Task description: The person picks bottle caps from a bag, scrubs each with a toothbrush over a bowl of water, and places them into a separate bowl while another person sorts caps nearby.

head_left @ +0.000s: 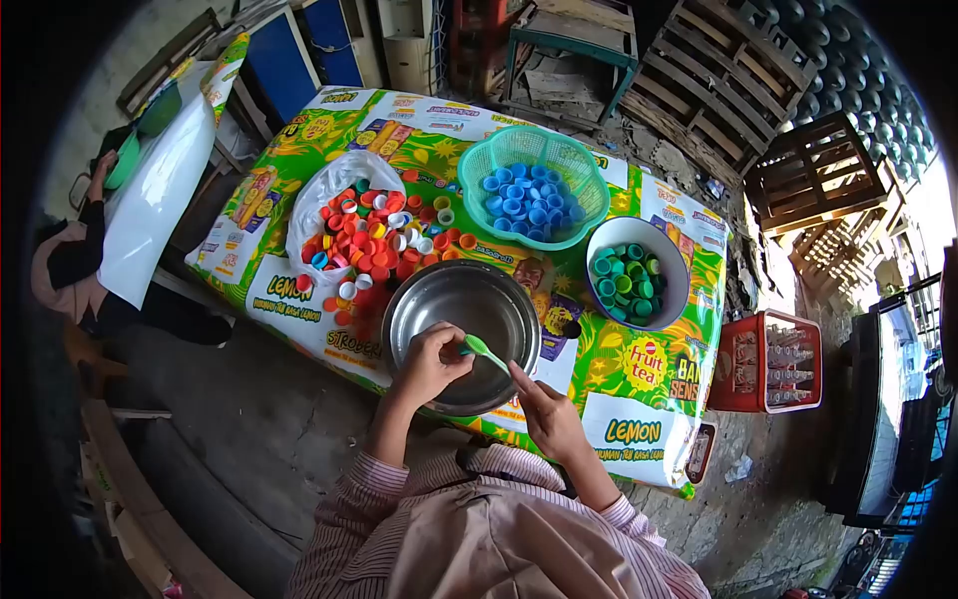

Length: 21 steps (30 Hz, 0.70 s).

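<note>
Over a steel basin point(461, 285) at the table's near edge, my left hand point(429, 364) is closed in a pinch, a bit of teal green like a bottle cap point(466, 350) at its fingertips. My right hand point(552, 424) grips the thin, pale end of a small light-green spoon-shaped tool point(483, 347). The tool's wider end reaches the left fingertips. Beyond the basin, a white plastic bag point(304, 215) and the table beside it hold mostly red bottle caps point(374, 240), with some white and yellow ones.
Behind the basin stands a mint-green basket point(474, 165) of blue caps. A white bowl point(671, 260) with green caps is to its right. A printed sheet covers the table point(639, 369). A red bottle crate point(763, 361) sits right, wooden pallets point(714, 85) behind. Another person point(75, 255) is at far left.
</note>
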Available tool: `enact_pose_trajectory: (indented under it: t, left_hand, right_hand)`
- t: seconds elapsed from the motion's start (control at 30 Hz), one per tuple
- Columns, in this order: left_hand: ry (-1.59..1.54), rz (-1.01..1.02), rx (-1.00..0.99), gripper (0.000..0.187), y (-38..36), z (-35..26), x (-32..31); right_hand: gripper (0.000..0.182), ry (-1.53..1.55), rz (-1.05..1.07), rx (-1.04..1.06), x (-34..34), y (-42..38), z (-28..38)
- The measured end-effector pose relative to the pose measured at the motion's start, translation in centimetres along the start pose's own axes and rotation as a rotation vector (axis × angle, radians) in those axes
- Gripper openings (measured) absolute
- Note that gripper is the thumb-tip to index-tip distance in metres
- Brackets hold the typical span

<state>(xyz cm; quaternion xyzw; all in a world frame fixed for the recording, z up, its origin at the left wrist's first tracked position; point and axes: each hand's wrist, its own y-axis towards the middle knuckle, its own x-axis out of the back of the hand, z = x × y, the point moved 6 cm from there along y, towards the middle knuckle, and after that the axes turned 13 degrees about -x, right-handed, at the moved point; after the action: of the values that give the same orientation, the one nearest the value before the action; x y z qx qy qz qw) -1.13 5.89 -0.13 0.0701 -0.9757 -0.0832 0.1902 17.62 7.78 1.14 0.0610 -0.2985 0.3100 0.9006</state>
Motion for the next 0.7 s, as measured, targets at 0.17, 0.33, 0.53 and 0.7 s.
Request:
enact_pose_trajectory:
  t: [0.17,0.33,0.53,0.7]
  left_hand:
    - [0.005,-0.083,-0.233,0.016,0.5,-1.8,0.3]
    - [0.051,0.037,0.014,0.015,0.2,-1.1,-0.1]
    - [0.013,-0.030,-0.109,0.014,0.3,-1.1,-0.6]
    - [0.006,-0.018,-0.157,0.014,0.4,-1.4,-0.9]
  right_hand:
    - [0.051,-0.004,-0.084,0.001,1.0,0.0,0.1]
    - [0.051,-0.052,-0.118,-0.081,0.9,0.4,-0.8]
    - [0.048,-0.065,0.005,-0.102,0.8,-0.1,-0.7]
    - [0.049,0.017,0.022,-0.105,0.8,-0.6,-0.6]
